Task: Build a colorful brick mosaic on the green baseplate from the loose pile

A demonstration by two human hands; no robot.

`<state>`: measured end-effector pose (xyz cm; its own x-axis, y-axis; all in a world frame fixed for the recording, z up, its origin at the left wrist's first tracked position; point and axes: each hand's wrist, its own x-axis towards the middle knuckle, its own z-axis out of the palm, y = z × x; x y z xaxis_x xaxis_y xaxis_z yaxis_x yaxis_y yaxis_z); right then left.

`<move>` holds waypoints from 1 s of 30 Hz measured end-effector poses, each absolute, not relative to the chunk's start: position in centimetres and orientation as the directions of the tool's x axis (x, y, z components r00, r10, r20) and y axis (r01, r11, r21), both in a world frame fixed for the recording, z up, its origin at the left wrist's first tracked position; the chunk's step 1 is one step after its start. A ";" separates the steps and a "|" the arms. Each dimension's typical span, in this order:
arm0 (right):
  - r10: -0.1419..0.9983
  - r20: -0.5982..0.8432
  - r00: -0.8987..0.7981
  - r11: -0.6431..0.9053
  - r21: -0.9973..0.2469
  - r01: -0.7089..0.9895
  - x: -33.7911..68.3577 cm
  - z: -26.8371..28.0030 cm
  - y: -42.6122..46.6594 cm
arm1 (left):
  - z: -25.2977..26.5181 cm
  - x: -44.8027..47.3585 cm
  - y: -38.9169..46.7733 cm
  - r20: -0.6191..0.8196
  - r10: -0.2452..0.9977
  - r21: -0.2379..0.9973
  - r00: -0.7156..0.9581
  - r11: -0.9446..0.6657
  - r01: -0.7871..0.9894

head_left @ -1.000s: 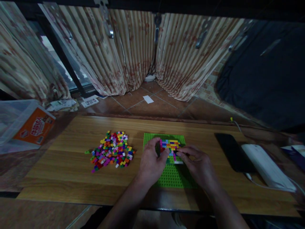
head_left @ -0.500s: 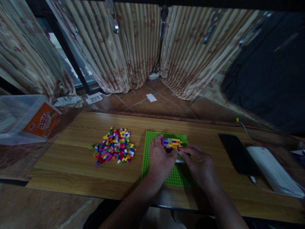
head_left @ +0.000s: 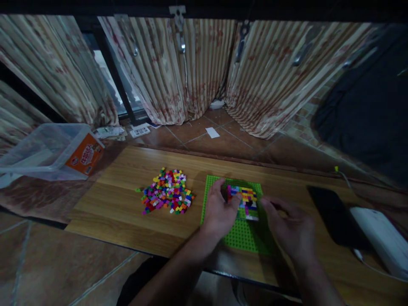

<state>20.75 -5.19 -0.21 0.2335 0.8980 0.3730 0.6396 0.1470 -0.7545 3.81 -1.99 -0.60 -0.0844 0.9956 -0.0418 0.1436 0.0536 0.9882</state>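
On a green studded baseplate (head_left: pixel 242 238) sits a flat panel of multicoloured toy bricks (head_left: pixel 248 195), with a dark spot near its right middle. My left hand (head_left: pixel 219 212) grips the panel's left side, fingers along the edge and thumb lying over the bricks. Just right of the panel, apart from it, my right hand (head_left: pixel 291 227) hovers with fingers curled and tips close together; whether a brick is between them I cannot make out. Loose small bricks (head_left: pixel 167 191) lie in a spread pile on the wooden table (head_left: pixel 108 204), left of the baseplate.
A black phone (head_left: pixel 338 216) and a white box-like device (head_left: pixel 379 238) with a cable are at the right. Beyond the table's left end stands a clear plastic bin (head_left: pixel 47 157) with an orange label. Curtains (head_left: pixel 204 76) hang behind, and a white paper (head_left: pixel 212 132) lies on the floor.
My right hand has drawn back rightward from the panel, uncovering its lower right part. My left hand stays at the panel's left side. The whole view has shifted as my head turned left.
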 end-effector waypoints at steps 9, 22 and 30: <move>0.873 0.476 -0.107 0.439 -0.670 0.599 12.4 0.3 -6.9 | 2.7 -3.9 0.9 0.005 0.939 0.978 -0.344 -0.077 -0.195; 0.915 0.368 -0.167 0.373 -0.606 0.703 5.9 -2.8 -4.7 | 3.9 -9.2 -0.1 -0.203 0.924 0.888 -0.323 0.035 -0.459; 0.933 0.317 -0.172 0.322 -0.515 0.794 4.8 -3.6 -2.6 | 4.1 -10.1 -0.4 -0.233 0.931 0.857 -0.282 0.060 -0.511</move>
<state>4.77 -2.63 -3.65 -0.1725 0.9327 0.3166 0.7944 0.3218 -0.5151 -10.12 -0.41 4.10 -0.2816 0.9307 -0.2335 -0.5114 0.0603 0.8572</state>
